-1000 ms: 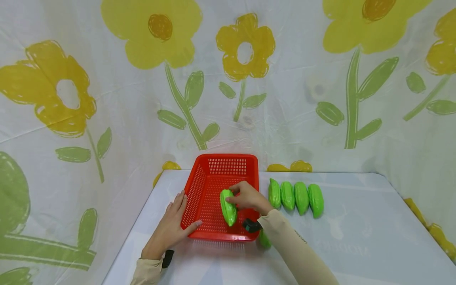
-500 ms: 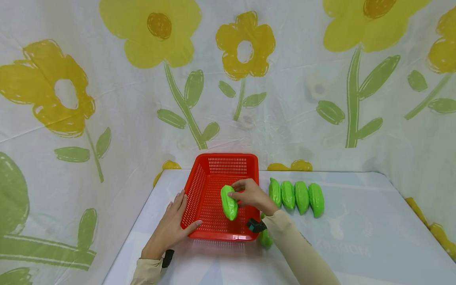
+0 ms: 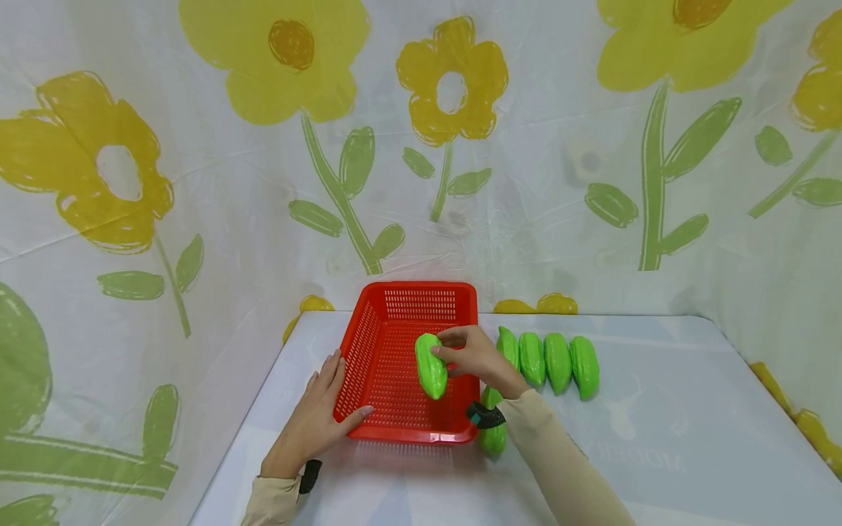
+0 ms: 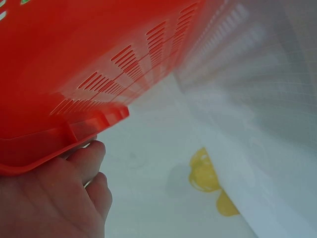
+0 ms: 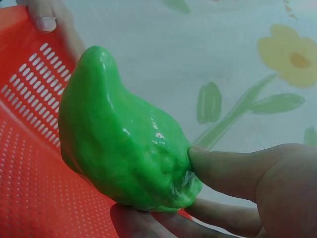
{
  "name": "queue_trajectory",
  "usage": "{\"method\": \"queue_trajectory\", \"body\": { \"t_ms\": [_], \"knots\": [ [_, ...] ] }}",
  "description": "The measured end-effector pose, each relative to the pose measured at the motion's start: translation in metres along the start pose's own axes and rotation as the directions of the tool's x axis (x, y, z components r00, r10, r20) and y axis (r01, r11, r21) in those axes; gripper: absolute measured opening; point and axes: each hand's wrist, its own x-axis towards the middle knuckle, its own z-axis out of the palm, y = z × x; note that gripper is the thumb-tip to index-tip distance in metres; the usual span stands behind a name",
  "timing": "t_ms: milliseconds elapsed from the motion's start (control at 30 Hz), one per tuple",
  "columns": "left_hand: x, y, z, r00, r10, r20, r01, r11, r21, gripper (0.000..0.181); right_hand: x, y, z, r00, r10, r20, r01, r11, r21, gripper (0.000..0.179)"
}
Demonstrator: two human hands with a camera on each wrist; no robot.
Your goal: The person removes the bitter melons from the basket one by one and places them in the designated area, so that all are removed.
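My right hand [image 3: 470, 356] pinches a glossy, bright green, ridged artificial fruit [image 3: 431, 367] by its far end, thumb on one side and fingers on the other. It is held at a tilt above the red plastic basket [image 3: 470, 303], apart from the basket floor, with its pointed end toward me. Close up in the right wrist view, the green fruit [image 5: 119, 129] has a lumpy skin. My left hand [image 3: 319, 409] rests on the basket's near left corner, fingers stretched along the left rim and thumb on the front rim. In the left wrist view the rim [image 4: 44, 161] touches this hand.
To the right of the basket, several similar green fruits [image 3: 557, 363] lie side by side in a row on the white table [image 3: 658, 409]. More green [image 3: 493, 438] shows beside the basket's near right corner, partly behind my right wrist. A flower-printed curtain [image 3: 539, 241] encloses the table.
My right hand has moved up and to the right with the green fruit in its fingers. The left hand and the basket have stayed put.
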Motion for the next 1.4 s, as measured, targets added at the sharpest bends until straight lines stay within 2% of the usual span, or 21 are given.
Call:
{"method": "queue_trajectory", "body": {
  "t_ms": [467, 800, 1400],
  "knots": [
    [0.0, -0.002, 0.0, 1.0, 0.019, -0.013, -0.019, 1.0, -0.012, 0.105, -0.007, 0.012, -0.019, 1.0, 0.001, -0.009, -0.001, 0.999, 0.052, 0.052],
    [0.001, -0.002, 0.001, 1.0, 0.014, -0.005, -0.014, 1.0, -0.016, 0.106, -0.011, 0.017, -0.028, 0.999, -0.004, -0.042, 0.008, 0.996, 0.094, 0.049],
    [0.0, -0.002, 0.001, 1.0, 0.01, 0.0, -0.01, 1.0, -0.009, 0.106, -0.027, 0.024, -0.049, 0.997, -0.004, -0.077, 0.011, 0.996, 0.093, 0.055]
  ]
}}
